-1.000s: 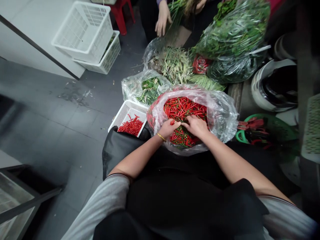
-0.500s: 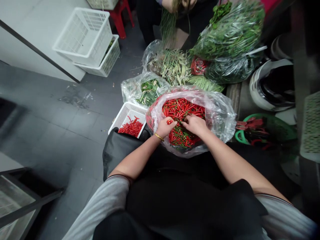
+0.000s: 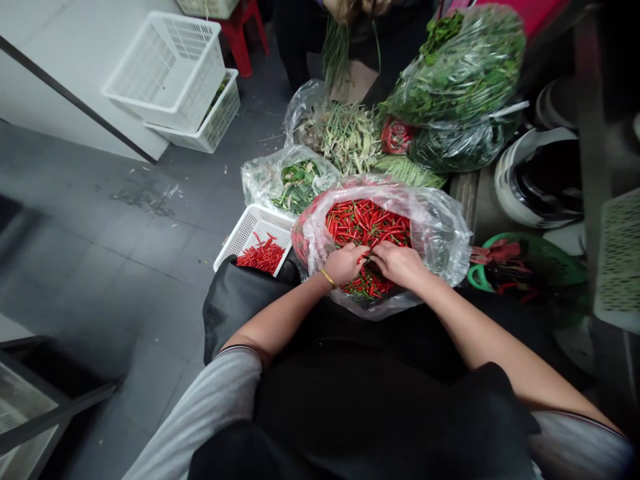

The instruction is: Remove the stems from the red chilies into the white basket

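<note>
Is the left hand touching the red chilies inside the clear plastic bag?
Touching. The head view shows the left hand resting on the small red chilies in the clear plastic bag.

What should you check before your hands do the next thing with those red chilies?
1. Both hands at the bag: ok. The left hand and right hand meet over the red chilies.
2. Bag mouth open: ok. The clear bag gapes wide.
3. One chili firmly pinched: cannot tell, the fingers hide it.
4. White basket close by: ok, just left of the bag and only partly filled.
5. Other person's hands out of the way: ok, far off, holding green stalks.
</note>
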`<move>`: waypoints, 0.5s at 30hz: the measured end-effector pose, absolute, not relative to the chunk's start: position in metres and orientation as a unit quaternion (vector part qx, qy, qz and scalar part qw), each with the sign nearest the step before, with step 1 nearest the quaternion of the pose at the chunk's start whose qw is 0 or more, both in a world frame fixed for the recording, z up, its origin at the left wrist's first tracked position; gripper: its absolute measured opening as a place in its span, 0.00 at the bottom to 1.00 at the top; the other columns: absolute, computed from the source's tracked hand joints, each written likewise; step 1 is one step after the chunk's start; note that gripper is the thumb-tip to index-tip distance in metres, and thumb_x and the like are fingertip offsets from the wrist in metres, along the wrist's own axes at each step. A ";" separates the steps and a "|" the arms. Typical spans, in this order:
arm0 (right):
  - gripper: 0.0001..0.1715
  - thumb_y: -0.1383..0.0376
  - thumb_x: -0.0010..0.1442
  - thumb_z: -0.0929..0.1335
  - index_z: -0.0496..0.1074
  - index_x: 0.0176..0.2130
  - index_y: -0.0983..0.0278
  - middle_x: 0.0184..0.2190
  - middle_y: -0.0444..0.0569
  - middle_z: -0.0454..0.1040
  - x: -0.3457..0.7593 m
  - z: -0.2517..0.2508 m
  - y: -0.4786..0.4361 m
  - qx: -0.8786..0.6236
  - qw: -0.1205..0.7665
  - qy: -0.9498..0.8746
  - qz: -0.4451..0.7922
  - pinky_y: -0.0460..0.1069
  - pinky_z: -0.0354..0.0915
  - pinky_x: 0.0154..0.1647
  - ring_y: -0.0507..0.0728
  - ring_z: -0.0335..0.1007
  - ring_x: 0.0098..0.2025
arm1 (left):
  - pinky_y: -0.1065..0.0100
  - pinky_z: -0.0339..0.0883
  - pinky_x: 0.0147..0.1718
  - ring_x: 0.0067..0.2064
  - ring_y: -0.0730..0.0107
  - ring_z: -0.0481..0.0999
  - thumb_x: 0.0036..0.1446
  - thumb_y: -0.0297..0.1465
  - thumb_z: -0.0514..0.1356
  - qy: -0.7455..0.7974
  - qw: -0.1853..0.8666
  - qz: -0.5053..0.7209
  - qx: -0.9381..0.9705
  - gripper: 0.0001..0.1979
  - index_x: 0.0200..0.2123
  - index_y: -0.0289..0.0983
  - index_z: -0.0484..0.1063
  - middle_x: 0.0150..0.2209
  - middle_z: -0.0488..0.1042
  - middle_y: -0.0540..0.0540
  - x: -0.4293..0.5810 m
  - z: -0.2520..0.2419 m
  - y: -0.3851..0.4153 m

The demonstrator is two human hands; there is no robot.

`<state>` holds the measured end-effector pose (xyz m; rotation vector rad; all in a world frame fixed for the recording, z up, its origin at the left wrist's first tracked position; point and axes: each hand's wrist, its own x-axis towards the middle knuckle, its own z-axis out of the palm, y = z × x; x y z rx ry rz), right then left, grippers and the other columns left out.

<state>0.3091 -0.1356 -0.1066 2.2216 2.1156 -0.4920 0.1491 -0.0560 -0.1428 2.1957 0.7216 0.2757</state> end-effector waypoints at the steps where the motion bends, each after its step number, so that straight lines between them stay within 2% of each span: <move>1: 0.18 0.60 0.65 0.57 0.72 0.37 0.65 0.37 0.55 0.74 0.311 -0.105 -0.135 0.693 -0.027 0.697 -0.183 0.49 0.59 0.32 0.57 0.69 0.35 | 0.65 0.65 0.45 0.40 0.64 0.72 0.58 0.31 0.55 0.274 0.402 0.117 0.866 0.14 0.45 0.36 0.74 0.37 0.72 0.41 0.150 -0.143 -0.054; 4: 0.19 0.55 0.64 0.60 0.70 0.31 0.64 0.29 0.49 0.71 0.320 -0.100 -0.134 0.610 -0.178 0.697 -0.332 0.48 0.59 0.33 0.54 0.66 0.31 | 0.67 0.64 0.45 0.40 0.67 0.72 0.57 0.32 0.57 0.220 0.480 0.137 0.838 0.11 0.39 0.34 0.76 0.37 0.74 0.43 0.147 -0.139 -0.044; 7: 0.24 0.47 0.62 0.62 0.68 0.29 0.64 0.18 0.41 0.63 0.322 -0.098 -0.140 0.560 -0.240 0.612 -0.505 0.46 0.55 0.25 0.50 0.58 0.21 | 0.69 0.64 0.41 0.36 0.71 0.72 0.54 0.36 0.61 0.176 0.610 0.090 0.768 0.14 0.38 0.31 0.76 0.35 0.76 0.44 0.139 -0.131 -0.033; 9: 0.26 0.45 0.60 0.62 0.68 0.29 0.65 0.17 0.39 0.61 0.317 -0.098 -0.146 0.524 -0.220 0.573 -0.590 0.45 0.53 0.22 0.48 0.55 0.19 | 0.70 0.63 0.37 0.33 0.73 0.71 0.49 0.39 0.65 0.149 0.679 -0.001 0.719 0.16 0.34 0.30 0.76 0.31 0.75 0.46 0.132 -0.126 -0.028; 12: 0.28 0.43 0.57 0.64 0.71 0.31 0.65 0.20 0.42 0.67 0.313 -0.099 -0.148 0.487 -0.113 0.581 -0.642 0.45 0.56 0.23 0.49 0.60 0.19 | 0.72 0.59 0.28 0.26 0.77 0.67 0.42 0.41 0.69 0.120 0.746 -0.118 0.645 0.19 0.30 0.30 0.77 0.24 0.72 0.48 0.122 -0.121 -0.021; 15: 0.30 0.41 0.57 0.63 0.75 0.33 0.64 0.25 0.46 0.73 0.318 -0.105 -0.132 0.620 -0.062 0.600 -0.501 0.47 0.60 0.29 0.53 0.67 0.24 | 0.75 0.47 0.18 0.17 0.84 0.53 0.46 0.45 0.66 0.163 0.818 -0.062 0.548 0.21 0.30 0.30 0.75 0.15 0.59 0.55 0.114 -0.119 -0.015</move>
